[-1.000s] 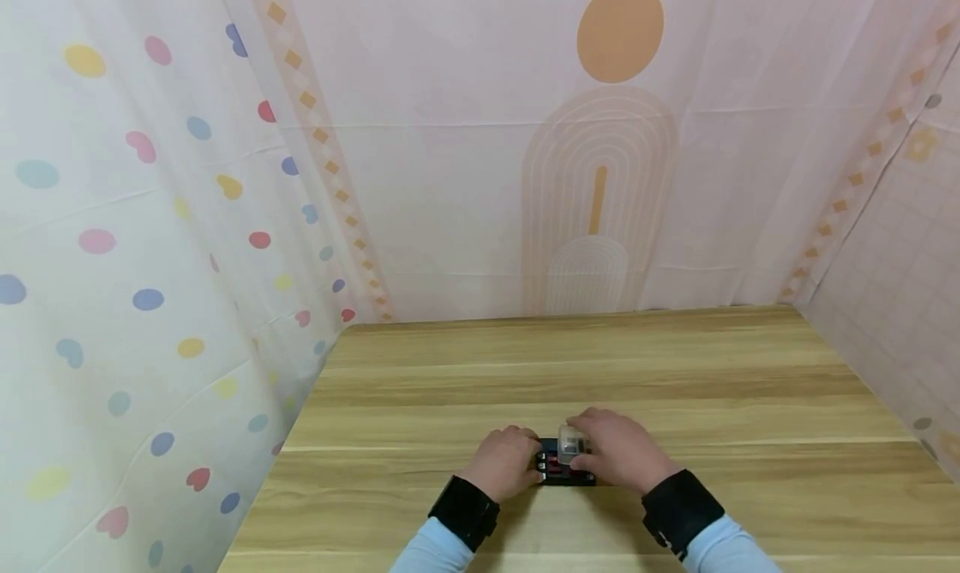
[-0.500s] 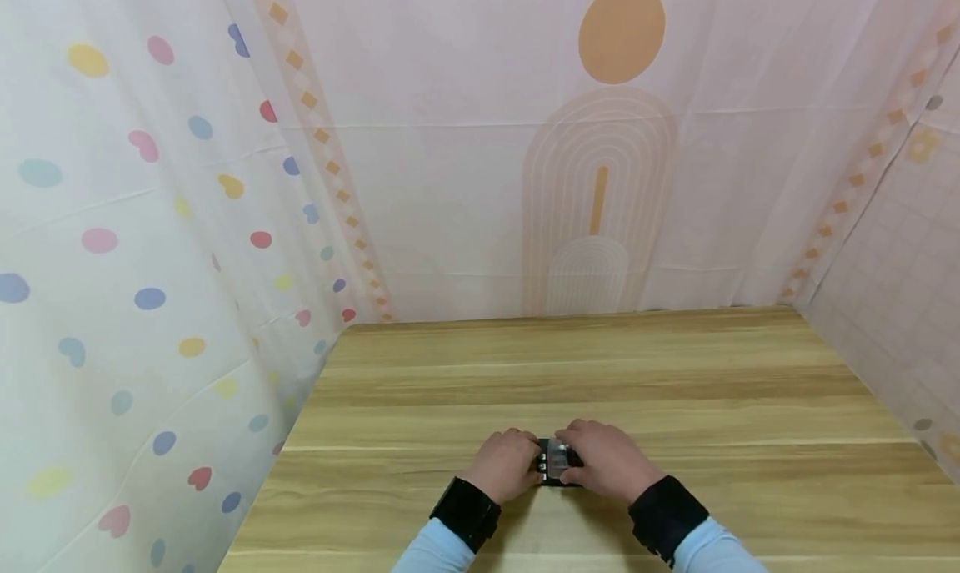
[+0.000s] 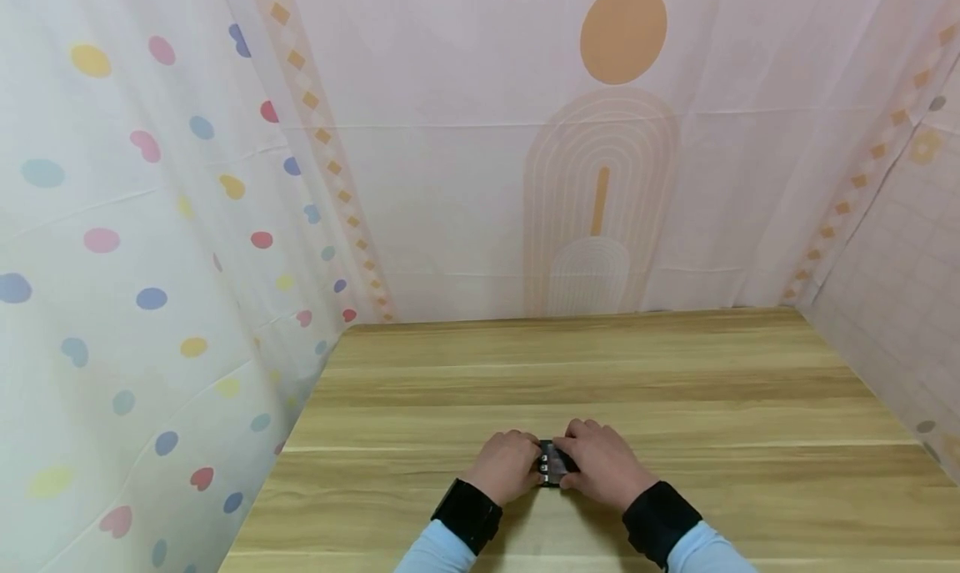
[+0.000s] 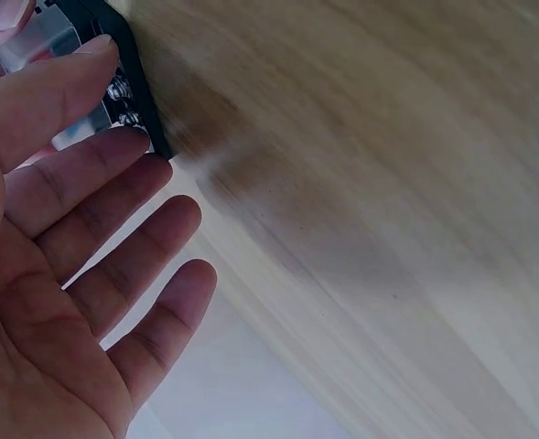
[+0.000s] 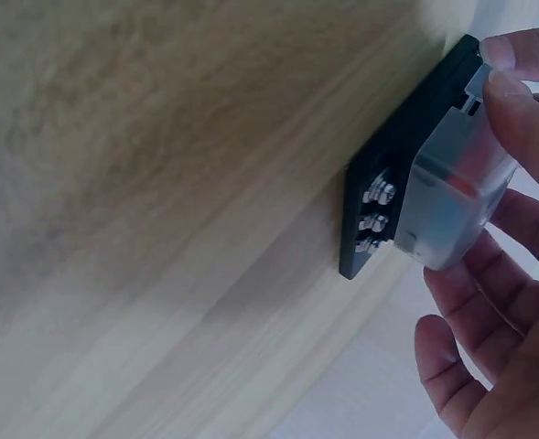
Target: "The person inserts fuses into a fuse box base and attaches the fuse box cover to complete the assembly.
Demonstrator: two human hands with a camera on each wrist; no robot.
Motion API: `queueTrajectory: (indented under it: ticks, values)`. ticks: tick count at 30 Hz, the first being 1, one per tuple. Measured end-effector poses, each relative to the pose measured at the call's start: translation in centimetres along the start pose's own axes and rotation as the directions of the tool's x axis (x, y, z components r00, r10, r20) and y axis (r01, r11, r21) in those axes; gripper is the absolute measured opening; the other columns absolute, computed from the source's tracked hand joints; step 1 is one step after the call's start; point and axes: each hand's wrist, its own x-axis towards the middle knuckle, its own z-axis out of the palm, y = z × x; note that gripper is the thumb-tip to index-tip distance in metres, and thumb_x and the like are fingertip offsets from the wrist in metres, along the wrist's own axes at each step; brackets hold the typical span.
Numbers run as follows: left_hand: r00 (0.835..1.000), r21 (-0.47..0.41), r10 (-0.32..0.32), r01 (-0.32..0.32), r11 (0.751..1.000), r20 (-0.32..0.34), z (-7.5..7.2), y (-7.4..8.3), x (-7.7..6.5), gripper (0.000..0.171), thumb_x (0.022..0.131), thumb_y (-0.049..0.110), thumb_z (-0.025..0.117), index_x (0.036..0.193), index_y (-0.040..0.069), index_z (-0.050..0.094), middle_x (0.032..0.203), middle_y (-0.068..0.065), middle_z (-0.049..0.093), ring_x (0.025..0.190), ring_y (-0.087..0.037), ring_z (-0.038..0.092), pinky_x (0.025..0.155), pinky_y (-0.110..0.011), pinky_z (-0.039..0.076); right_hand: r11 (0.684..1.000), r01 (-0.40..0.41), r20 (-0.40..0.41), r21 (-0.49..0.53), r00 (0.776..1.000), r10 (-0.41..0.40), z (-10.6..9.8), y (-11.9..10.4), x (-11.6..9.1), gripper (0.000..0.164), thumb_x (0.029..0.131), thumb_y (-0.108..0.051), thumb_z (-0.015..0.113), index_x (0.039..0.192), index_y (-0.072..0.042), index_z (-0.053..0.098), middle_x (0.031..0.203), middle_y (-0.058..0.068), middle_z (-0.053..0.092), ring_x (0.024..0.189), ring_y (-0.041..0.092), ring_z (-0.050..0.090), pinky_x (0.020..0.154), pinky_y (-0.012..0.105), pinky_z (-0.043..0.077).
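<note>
A small black base [image 3: 546,482] with metal screw terminals [image 5: 376,194] lies on the table between both hands. Over it sits a clear plastic cover [image 5: 438,206], with something red showing through. My left hand [image 3: 504,466] pinches the terminal end of the base between thumb and forefinger; its other fingers extend loosely in the left wrist view. From the right, my right hand [image 3: 606,464] grips the cover, thumb and fingers on opposite sides. In the right wrist view the cover's lower rim appears to meet the base. The base's right end is hidden in the head view.
A wood-grain table [image 3: 420,381] spreads beneath the hands. Its back edge meets a pale patterned curtain [image 3: 450,223], with a dotted curtain [image 3: 150,223] at the left and a checked one [image 3: 900,306] at the right.
The clear cover, raised and tilted over the base a second ago, now lies down on it. My right hand has shifted left with it. The left hand has stayed on the base.
</note>
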Motion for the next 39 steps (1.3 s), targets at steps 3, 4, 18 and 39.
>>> queueTrajectory:
  ticks: [3, 4, 18, 39]
  values:
    - [1.0, 0.001, 0.006, -0.006, 1.0, 0.0, 0.06, -0.05, -0.08, 0.021, 0.081, 0.032, 0.083, 0.091, 0.014, 0.078, 0.104, 0.003, 0.071, 0.093, -0.014, 0.064, 0.076, -0.032, 0.051, 1.0, 0.011, 0.003, -0.01, 1.0, -0.011, 0.03, -0.04, 0.01, 0.05, 0.075, -0.035, 0.086, 0.115, -0.009, 0.072, 0.093, -0.001, 0.055, 0.079, 0.016, 0.048, 0.066, 0.033, 0.041]
    - [1.0, 0.0, 0.009, -0.009, 1.0, 0.001, 0.08, -0.07, -0.07, 0.021, 0.081, 0.032, 0.082, 0.091, 0.014, 0.078, 0.103, 0.003, 0.071, 0.093, -0.014, 0.064, 0.076, -0.032, 0.051, 1.0, 0.016, 0.008, -0.016, 1.0, -0.016, 0.02, -0.05, 0.02, 0.049, 0.075, -0.035, 0.086, 0.115, -0.009, 0.072, 0.092, -0.001, 0.055, 0.078, 0.016, 0.047, 0.065, 0.032, 0.04]
    - [1.0, 0.01, 0.015, -0.014, 1.0, -0.005, -0.26, 0.32, -0.04, 0.018, 0.082, 0.031, 0.082, 0.086, 0.015, 0.076, 0.091, 0.006, 0.069, 0.082, -0.012, 0.063, 0.07, -0.031, 0.051, 0.997, 0.007, 0.036, -0.08, 0.999, -0.004, -0.07, -0.21, 0.11, 0.047, 0.075, -0.038, 0.085, 0.112, -0.011, 0.072, 0.089, -0.001, 0.054, 0.076, 0.017, 0.048, 0.065, 0.035, 0.039]
    - [1.0, 0.012, -0.015, 0.016, 1.0, -0.018, -0.37, -0.25, 0.59, 0.016, 0.082, 0.029, 0.082, 0.087, 0.015, 0.077, 0.091, 0.005, 0.069, 0.08, -0.013, 0.064, 0.068, -0.031, 0.051, 0.995, -0.006, -0.008, -0.103, 1.0, 0.005, 0.11, -0.12, 0.78, 0.046, 0.076, -0.036, 0.085, 0.113, -0.011, 0.072, 0.089, 0.0, 0.054, 0.08, 0.019, 0.051, 0.069, 0.039, 0.043]
